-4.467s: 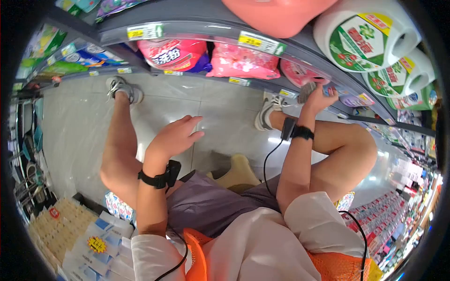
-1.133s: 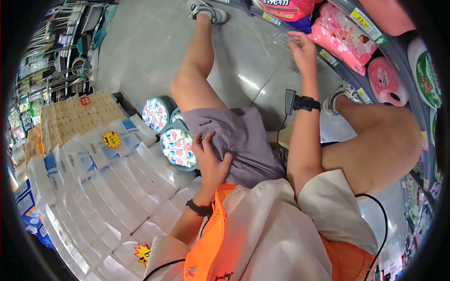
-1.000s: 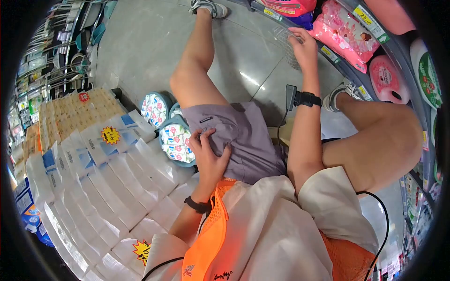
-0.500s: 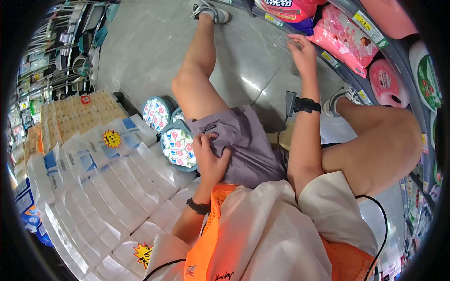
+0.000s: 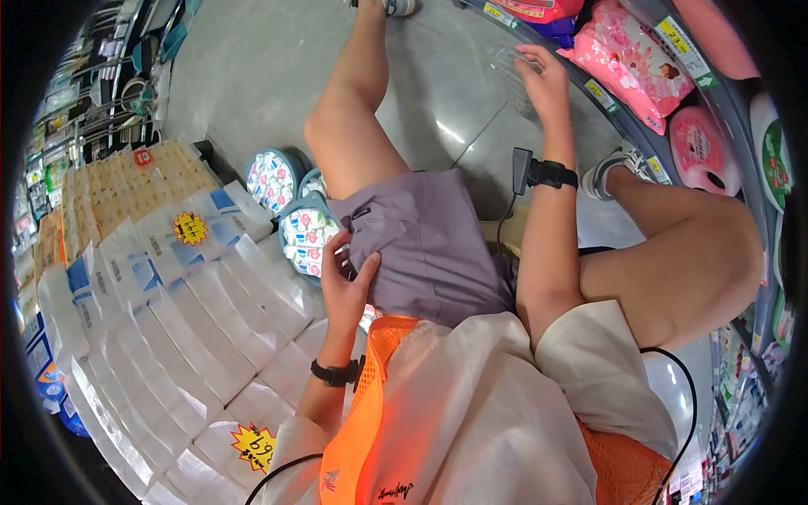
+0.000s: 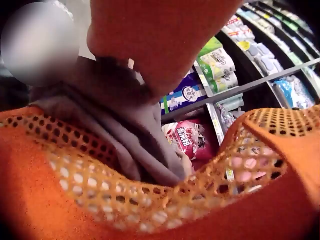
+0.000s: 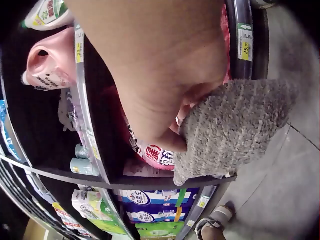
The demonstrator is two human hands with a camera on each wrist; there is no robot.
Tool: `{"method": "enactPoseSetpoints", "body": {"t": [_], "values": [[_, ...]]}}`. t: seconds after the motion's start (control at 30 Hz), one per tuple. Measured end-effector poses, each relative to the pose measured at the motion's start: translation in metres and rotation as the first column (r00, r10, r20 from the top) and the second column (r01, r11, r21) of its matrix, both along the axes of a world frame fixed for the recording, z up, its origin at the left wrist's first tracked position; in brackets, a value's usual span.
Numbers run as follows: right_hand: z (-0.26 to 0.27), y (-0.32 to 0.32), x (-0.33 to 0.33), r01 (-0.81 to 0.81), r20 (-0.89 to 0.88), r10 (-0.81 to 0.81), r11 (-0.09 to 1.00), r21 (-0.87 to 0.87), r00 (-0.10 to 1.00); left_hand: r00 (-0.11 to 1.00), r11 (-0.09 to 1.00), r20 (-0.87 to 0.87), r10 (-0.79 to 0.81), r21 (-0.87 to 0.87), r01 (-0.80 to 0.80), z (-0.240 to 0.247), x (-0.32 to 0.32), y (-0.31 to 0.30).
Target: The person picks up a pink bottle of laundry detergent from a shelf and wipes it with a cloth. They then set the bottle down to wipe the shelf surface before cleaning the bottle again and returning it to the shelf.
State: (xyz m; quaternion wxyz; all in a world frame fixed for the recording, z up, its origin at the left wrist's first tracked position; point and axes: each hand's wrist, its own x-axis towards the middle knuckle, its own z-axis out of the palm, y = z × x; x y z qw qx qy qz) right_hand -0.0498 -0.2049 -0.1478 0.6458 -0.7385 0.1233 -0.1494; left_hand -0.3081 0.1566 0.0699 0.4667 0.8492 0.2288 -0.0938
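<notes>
A fluffy grey cleaning cloth [image 7: 235,130] hangs from my right hand [image 5: 547,88], pinched between thumb and fingers. In the head view, that hand is over the floor just in front of the bottom shelf's edge, beside a pink bag [image 5: 627,63]. My left hand [image 5: 345,286] rests at the side of my purple-grey shorts [image 5: 429,244], its thumb on the fabric and its fingers loosely bent. The left wrist view shows mostly the wrist, the shorts and an orange mesh vest [image 6: 150,200], with the fingertips hidden.
Shelves with price tags [image 5: 682,42] curve along the right, holding a pink jug [image 5: 703,151] and detergent bottles. White paper packs [image 5: 210,320] are stacked at left, beside blue-rimmed tubs [image 5: 273,181] of patterned packs. Grey floor tiles [image 5: 252,76] lie ahead.
The view has turned left from facing the shelf. My right hand brought the cloth out from the bottom shelf. My left hand dropped to the shorts, then slid slightly left and down.
</notes>
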Motion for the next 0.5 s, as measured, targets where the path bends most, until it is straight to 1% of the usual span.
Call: {"method": "enactPoseSetpoints", "body": {"t": [0.03,0.07,0.1,0.17,0.2,0.23,0.27,0.3,0.33,0.4,0.47,0.5], "values": [[0.013,0.005,-0.002,-0.049,-0.039,0.048,0.998,-0.028,0.998,0.998,0.998,-0.011,0.062,-0.014,-0.062,0.004,-0.005,-0.002],[0.025,0.013,-0.006,-0.101,-0.08,0.096,0.993,-0.054,0.992,1.0,0.995,0.027,0.014,0.096,-0.016,0.007,-0.012,-0.007],[0.042,0.023,-0.009,-0.153,-0.123,0.143,0.985,-0.078,0.982,1.0,0.994,-0.005,0.007,0.11,-0.006,0.006,-0.021,-0.003],[0.059,0.043,-0.01,-0.417,-0.165,0.41,0.909,-0.011,0.897,0.998,0.991,-0.07,-0.003,0.13,0.012,-0.003,-0.039,0.007],[0.069,0.054,-0.01,-0.542,-0.18,0.537,0.84,0.025,0.824,0.983,0.998,-0.184,0.021,0.066,-0.009,0.006,-0.039,0.005],[0.087,0.062,-0.011,-0.712,-0.279,0.688,0.702,0.021,0.67,0.989,0.997,-0.137,-0.058,0.05,0.065,0.01,-0.038,0.005],[0.112,0.069,-0.011,-0.846,-0.373,0.793,0.532,0.04,0.481,0.987,0.989,-0.089,-0.137,0.038,0.14,0.013,-0.037,0.006],[0.131,0.079,-0.011,-0.937,-0.457,0.847,0.341,0.077,0.271,0.975,0.975,-0.037,-0.217,0.031,0.218,0.014,-0.035,0.008],[0.14,0.09,-0.011,-0.981,-0.5,0.854,0.19,0.045,0.143,0.973,0.973,-0.005,-0.229,0.007,0.229,0.012,-0.034,0.009],[0.154,0.116,-0.016,-0.992,-0.59,0.8,-0.124,0.012,-0.107,0.965,0.966,0.056,-0.254,-0.039,0.257,0.009,-0.037,0.011],[0.158,0.145,-0.03,-0.909,-0.605,0.701,-0.407,0.094,-0.377,0.983,0.975,0.007,-0.181,-0.126,0.181,0.006,-0.041,0.012],[0.153,0.151,-0.044,-0.876,-0.589,0.676,-0.467,0.124,-0.444,0.989,0.975,-0.015,-0.149,-0.168,0.145,0.005,-0.041,0.013]]}}
